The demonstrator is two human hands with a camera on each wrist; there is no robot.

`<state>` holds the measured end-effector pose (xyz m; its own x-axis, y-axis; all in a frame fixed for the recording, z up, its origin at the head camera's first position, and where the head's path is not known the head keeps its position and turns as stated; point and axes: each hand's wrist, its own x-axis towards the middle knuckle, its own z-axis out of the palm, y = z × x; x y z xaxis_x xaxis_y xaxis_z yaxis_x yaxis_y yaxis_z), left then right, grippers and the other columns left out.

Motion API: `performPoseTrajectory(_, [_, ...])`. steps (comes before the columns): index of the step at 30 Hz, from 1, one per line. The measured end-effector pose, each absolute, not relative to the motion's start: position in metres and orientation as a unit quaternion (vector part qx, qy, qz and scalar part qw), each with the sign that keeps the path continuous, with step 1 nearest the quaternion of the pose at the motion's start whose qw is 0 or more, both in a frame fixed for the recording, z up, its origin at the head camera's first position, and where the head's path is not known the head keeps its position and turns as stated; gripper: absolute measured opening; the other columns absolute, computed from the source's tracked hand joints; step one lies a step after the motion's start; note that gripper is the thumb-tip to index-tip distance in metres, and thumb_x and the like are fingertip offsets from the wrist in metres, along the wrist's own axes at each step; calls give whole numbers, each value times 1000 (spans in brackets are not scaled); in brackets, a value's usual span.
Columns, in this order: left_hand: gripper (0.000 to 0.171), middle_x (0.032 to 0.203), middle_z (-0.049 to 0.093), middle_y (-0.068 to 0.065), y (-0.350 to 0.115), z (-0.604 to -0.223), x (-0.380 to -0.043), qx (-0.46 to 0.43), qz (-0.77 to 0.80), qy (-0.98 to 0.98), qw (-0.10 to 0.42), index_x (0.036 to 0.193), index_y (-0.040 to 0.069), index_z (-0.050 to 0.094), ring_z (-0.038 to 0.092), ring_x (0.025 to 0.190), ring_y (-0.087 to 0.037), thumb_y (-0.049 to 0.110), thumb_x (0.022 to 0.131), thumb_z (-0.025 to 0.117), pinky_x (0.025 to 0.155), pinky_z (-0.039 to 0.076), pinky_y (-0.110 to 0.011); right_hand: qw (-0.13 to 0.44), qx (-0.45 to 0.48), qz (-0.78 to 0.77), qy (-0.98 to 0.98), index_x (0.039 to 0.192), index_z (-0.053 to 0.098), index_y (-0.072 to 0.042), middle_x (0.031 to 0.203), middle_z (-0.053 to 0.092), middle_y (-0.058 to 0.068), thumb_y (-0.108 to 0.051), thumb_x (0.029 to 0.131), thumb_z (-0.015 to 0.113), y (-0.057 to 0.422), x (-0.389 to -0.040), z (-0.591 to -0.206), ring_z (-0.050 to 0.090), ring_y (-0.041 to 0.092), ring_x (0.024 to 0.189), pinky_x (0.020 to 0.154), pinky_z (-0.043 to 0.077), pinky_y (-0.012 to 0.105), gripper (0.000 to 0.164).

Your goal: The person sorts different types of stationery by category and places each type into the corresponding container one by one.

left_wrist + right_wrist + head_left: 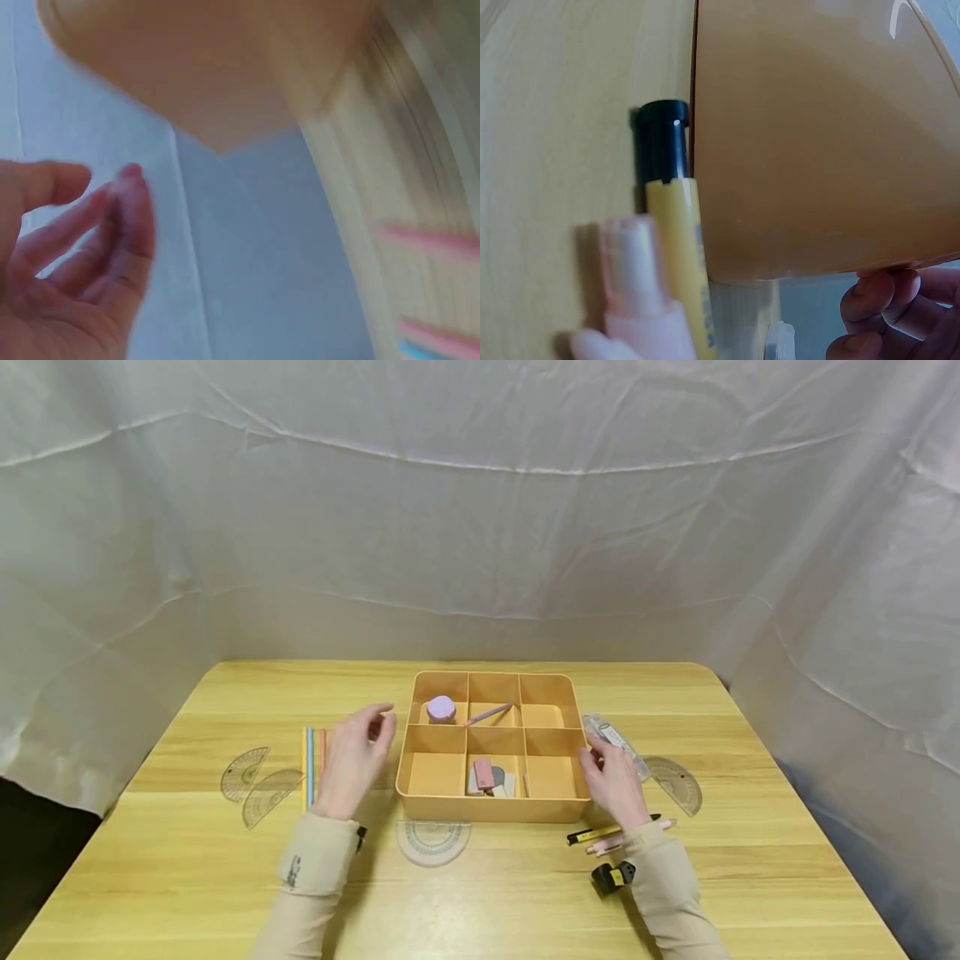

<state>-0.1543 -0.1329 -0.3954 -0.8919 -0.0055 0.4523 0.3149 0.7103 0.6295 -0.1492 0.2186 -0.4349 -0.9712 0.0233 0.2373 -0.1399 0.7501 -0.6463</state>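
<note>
An orange box [491, 810] with several compartments stands mid-table. My right hand [617, 781] is at its right wall; in the right wrist view the bent fingertips [874, 292] touch the wall's edge. Left of the box hovers my left hand [356, 760], apart from it, fingers loosely bent around nothing. A purple round item [441, 708] sits in the back left compartment, a purple pencil [489, 715] in the back middle one. The front middle compartment holds a pink eraser [483, 773] among white and grey pieces. The left wrist view is blurred.
Yellow, blue [310, 768] and red pencils lie left, near two clear protractors [270, 795]. Another protractor [433, 843] lies in front of the box. At right are a clear case [611, 735], a protractor [677, 783], a yellow-black pen [592, 835], pink pens and a small black item [611, 878].
</note>
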Motion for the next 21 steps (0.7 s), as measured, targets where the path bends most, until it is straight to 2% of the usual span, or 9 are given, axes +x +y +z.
performPoseTrajectory(4, [37,119,67,-30,-162,-399,-155,-36,-350,-925,143,131,-8,59,65,109,-44,12,99,57,95,54,-55,116,29,351,-929,130,60,13,66,56,9,-8,98,55,219,-150,-434,42,10,52,47,33,22,39])
performPoseTrajectory(7, [45,132,57,-35,-178,-402,-154,-11,-332,-940,79,138,-9,52,55,122,-50,16,100,56,102,47,-61,120,32,348,-929,129,60,13,66,56,9,-8,98,55,219,-150,-434,41,10,51,47,32,23,38])
performPoseTrajectory(9, [47,133,56,-37,-185,-403,-153,-2,-322,-946,39,138,-10,51,55,121,-50,17,100,57,100,48,-61,122,33,348,-929,129,60,14,65,56,9,-7,98,55,219,-150,-434,41,10,51,47,32,23,38])
performPoseTrajectory(14, [51,116,66,-34,-192,-403,-151,-3,-305,-951,-56,134,-13,50,67,103,-44,15,95,66,85,59,-51,128,33,349,-928,129,61,13,65,56,9,-8,97,55,218,-149,-434,41,10,51,48,32,23,38])
performPoseTrajectory(17, [52,109,70,-31,-193,-403,-150,-2,-297,-951,-87,130,-13,51,69,97,-40,13,90,72,81,60,-48,130,35,348,-928,128,61,13,64,55,8,-9,97,55,218,-149,-434,39,8,50,48,32,22,38])
performPoseTrajectory(21, [47,108,70,-29,-195,-403,-148,4,-287,-952,-103,121,-9,55,66,94,-35,12,85,77,78,58,-45,128,34,348,-928,127,62,12,65,55,8,-9,98,55,218,-149,-434,37,5,49,48,31,23,37])
